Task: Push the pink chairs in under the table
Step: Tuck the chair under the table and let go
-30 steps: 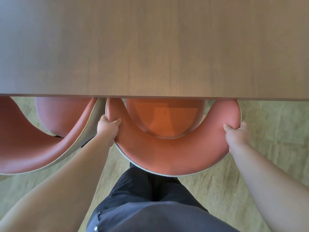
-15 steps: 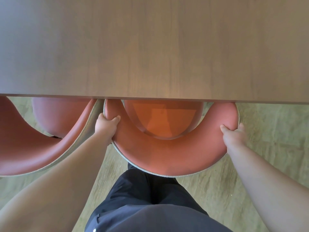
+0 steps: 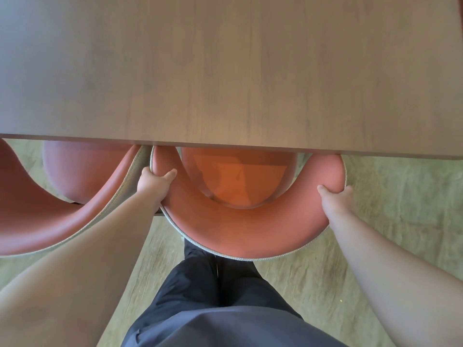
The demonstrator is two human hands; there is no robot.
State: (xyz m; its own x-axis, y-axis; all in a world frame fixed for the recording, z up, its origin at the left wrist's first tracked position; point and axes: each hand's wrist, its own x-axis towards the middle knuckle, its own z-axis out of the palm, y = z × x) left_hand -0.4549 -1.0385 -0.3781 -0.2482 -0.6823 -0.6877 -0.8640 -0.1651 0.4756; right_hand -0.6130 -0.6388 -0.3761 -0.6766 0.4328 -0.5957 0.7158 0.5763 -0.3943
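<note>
Both hands, left [image 3: 152, 182] and right [image 3: 335, 196], grip the middle chair [image 3: 240, 229], its seat partly under the desk [image 3: 225, 71]. The left chair [image 3: 50, 221] looks less tucked.

Both bare forearms are stretched forward and down. The left hand [image 3: 152, 182] is curled, thumb laid out to the inner side. The right hand [image 3: 337, 196] is curled likewise, thumb pointing inward, fingers wrapped out of sight.
</note>
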